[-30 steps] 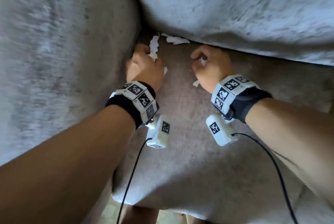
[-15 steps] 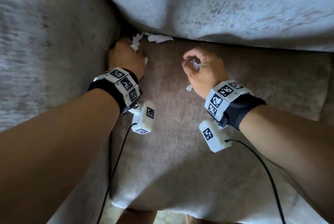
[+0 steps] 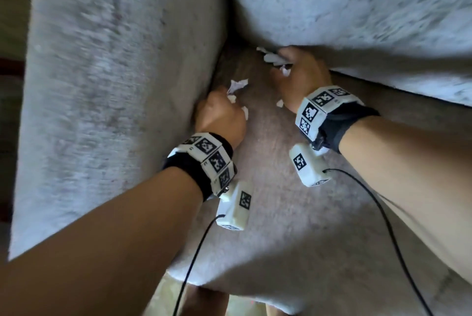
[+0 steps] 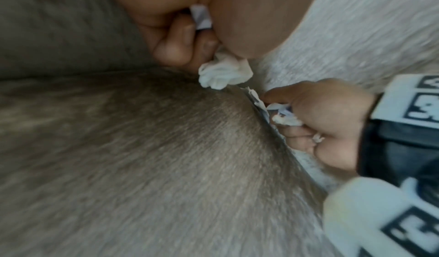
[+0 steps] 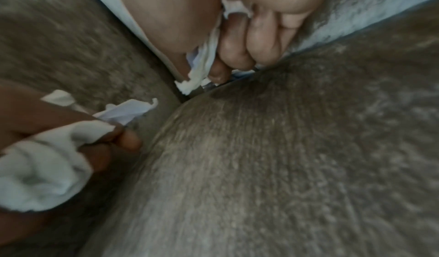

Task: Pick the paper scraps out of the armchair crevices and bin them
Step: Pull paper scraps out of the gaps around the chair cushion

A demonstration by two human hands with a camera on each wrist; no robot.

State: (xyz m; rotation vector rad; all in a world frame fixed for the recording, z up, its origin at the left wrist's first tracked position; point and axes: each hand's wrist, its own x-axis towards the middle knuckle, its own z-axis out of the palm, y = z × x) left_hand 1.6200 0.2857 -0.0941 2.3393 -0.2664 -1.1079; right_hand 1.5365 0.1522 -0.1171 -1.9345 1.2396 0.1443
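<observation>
Both hands are down on the grey armchair seat (image 3: 268,213), near its back left corner. My left hand (image 3: 224,97) grips crumpled white paper scraps (image 3: 238,85) beside the left armrest (image 3: 115,86); the left wrist view shows the wad (image 4: 223,72) pinched between thumb and fingers. My right hand (image 3: 283,61) is pushed against the back crevice under the back cushion (image 3: 357,9), fingers curled round white scraps (image 3: 272,57). In the right wrist view a paper strip (image 5: 202,64) sits between its thumb and fingers. A thin scrap (image 4: 255,99) stands in the crevice by the right hand.
The armrest rises close on the left and the back cushion overhangs the seat at the rear. Black cables (image 3: 194,259) trail from both wrist cameras over the seat's front edge. A strip of floor (image 3: 163,297) shows below the seat. No bin is in view.
My right hand has moved forward to the back crevice and closed on the scrap that lay there. My left hand has drawn back from the corner with its scraps.
</observation>
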